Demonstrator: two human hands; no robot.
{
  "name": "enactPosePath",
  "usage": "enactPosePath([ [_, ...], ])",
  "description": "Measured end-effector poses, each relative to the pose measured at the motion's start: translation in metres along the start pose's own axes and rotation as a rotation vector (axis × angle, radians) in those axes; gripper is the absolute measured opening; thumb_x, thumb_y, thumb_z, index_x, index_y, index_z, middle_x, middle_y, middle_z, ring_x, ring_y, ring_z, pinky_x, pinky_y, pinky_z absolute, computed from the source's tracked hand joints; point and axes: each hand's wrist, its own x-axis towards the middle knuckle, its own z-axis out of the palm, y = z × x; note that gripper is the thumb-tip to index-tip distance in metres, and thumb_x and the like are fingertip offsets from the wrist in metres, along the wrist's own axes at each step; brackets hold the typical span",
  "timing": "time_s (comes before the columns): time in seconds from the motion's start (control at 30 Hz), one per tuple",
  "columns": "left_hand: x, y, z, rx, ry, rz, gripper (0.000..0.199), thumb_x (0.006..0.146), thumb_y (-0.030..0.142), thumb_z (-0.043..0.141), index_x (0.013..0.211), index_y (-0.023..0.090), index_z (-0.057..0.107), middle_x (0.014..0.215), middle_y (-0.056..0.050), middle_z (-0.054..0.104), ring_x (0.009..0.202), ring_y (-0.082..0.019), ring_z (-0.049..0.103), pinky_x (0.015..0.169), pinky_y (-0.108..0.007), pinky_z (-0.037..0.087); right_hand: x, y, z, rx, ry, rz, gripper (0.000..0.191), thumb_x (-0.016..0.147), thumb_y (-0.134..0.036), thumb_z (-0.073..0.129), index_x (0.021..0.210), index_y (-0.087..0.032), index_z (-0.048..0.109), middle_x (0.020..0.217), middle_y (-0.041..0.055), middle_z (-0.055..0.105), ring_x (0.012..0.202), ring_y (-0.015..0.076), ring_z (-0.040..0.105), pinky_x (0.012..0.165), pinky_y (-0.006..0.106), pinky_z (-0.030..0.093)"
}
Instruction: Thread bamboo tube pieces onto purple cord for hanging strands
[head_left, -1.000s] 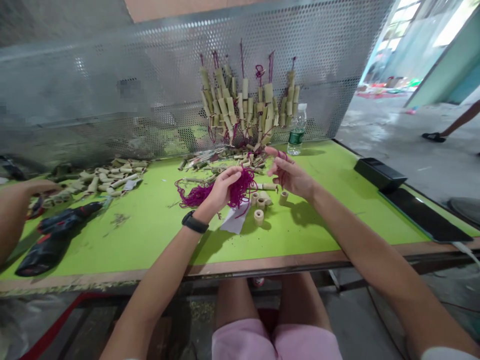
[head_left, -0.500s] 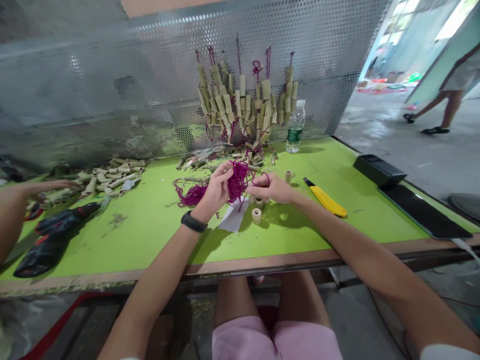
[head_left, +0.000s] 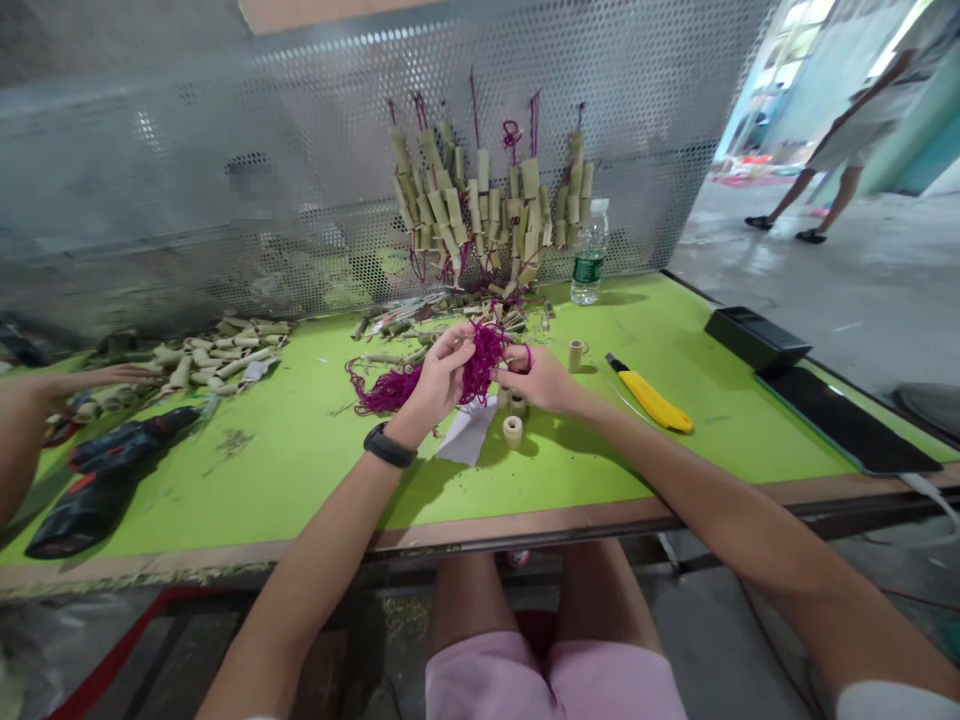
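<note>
Over the middle of the green table (head_left: 300, 460), a tangled bunch of magenta cord (head_left: 480, 362) sits pinched in the left hand (head_left: 439, 378), its grip closed on the clump to steady it, while the right hand (head_left: 541, 380) has its grip nipped together on a loose strand, apparently teasing it free. Short bamboo rings (head_left: 513, 430) stand just below the hands, within easy reach. A yellow utility knife (head_left: 651, 396) lies off to the right, a water bottle (head_left: 589, 252) stands at the mesh panel, and a co-worker's hand (head_left: 90, 378) rests by the bamboo pile (head_left: 217, 355) at left.

Yarn tangle (head_left: 390, 388) on table (head_left: 300, 470), centre; utility knife (head_left: 651, 397) right of it; drill (head_left: 97, 470) far left; water bottle (head_left: 589, 252) behind.
</note>
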Motion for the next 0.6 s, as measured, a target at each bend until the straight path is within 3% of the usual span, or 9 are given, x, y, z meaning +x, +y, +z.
enactPosePath([
  [0.13, -0.002, 0.0, 0.005, 0.072, -0.004, 0.072, 0.042, 0.069, 0.037, 0.103, 0.097, 0.022, 0.074, 0.08, 0.004, 0.065, 0.065, -0.009, 0.057, 0.06, -0.022, 0.049, 0.001, 0.003, -0.001, -0.034, 0.037, -0.032, 0.043, 0.097, -0.062, 0.073, 0.086, -0.02, 0.069, 0.065, -0.0021, 0.057, 0.056, 0.0126, 0.042, 0.054, 0.03, 0.031],
  [0.23, -0.005, 0.002, 0.008, 0.25, -0.041, 0.1, 0.044, 0.074, 0.047, 0.1, 0.1, 0.02, 0.076, 0.094, -0.002, 0.075, 0.081, -0.015, 0.068, 0.074, -0.027, 0.056, 0.002, 0.002, -0.004, -0.075, 0.068, -0.064, 0.044, 0.099, -0.061, 0.071, 0.085, -0.02, 0.069, 0.066, -0.0012, 0.059, 0.056, 0.0131, 0.043, 0.054, 0.03, 0.032],
  [0.37, -0.006, 0.002, 0.007, 0.466, -0.059, 0.072, 0.045, 0.08, 0.054, 0.094, 0.099, 0.017, 0.079, 0.096, -0.007, 0.081, 0.085, -0.02, 0.072, 0.077, -0.031, 0.057, 0.002, 0.001, -0.007, -0.108, 0.092, -0.104, 0.046, 0.101, -0.063, 0.068, 0.088, -0.02, 0.072, 0.062, -0.0027, 0.055, 0.054, 0.013, 0.04, 0.053, 0.031, 0.03],
  [0.6, 0.002, -0.01, 0.0, 0.253, 0.066, 0.019, 0.039, 0.08, 0.049, 0.094, 0.096, 0.019, 0.076, 0.088, -0.003, 0.078, 0.076, -0.017, 0.071, 0.072, -0.029, 0.058, 0.002, -0.006, -0.01, -0.098, 0.102, -0.124, 0.056, 0.1, -0.071, 0.068, 0.074, -0.022, 0.065, 0.063, -0.0024, 0.053, 0.056, 0.0131, 0.043, 0.055, 0.032, 0.033],
])
